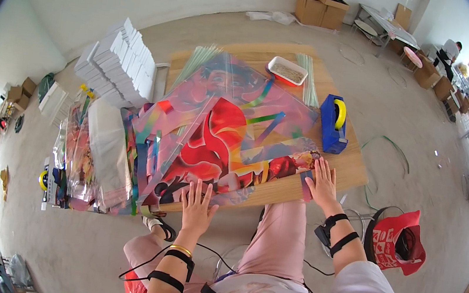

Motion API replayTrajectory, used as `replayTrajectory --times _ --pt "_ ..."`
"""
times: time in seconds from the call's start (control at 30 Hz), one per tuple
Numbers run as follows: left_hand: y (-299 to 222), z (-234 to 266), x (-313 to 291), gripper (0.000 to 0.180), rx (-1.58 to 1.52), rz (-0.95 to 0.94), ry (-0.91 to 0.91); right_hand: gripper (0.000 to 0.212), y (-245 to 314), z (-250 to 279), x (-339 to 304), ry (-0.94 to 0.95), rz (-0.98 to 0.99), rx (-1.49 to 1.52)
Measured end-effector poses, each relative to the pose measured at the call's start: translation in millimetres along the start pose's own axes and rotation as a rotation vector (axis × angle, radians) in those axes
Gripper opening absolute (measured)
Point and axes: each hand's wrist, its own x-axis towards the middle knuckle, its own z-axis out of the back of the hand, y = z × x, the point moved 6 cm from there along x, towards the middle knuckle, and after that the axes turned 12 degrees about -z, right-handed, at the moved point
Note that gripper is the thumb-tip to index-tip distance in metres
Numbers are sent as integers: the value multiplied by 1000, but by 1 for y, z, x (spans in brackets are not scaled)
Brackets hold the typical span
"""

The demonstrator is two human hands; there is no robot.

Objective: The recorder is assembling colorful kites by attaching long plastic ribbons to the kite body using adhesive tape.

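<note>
A large kite-like sheet of thin printed film lies spread on a wooden table. It carries a red and multicoloured figure, and its far part is translucent. My left hand rests on the sheet's near left edge, with its fingers stretched out. Toward the right, my right hand lies flat by the sheet's right corner, fingers also spread. Neither hand grips anything. Just beyond the right hand stands a blue tape dispenser with a yellow roll.
A white-and-red tray sits at the far side between bundles of pale thin sticks. Stacked white pieces and piled film sheets stand at the left. A red bag is at the right. One person sits far off.
</note>
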Motion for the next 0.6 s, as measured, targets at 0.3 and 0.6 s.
replayTrajectory --times 0.3,0.6 --pt "0 2 -1 67 -4 10 -8 70 -3 2 3 40 -3 55" --pt "-1 5 -2 69 -11 15 -29 51 18 35 16 -111 -28 264"
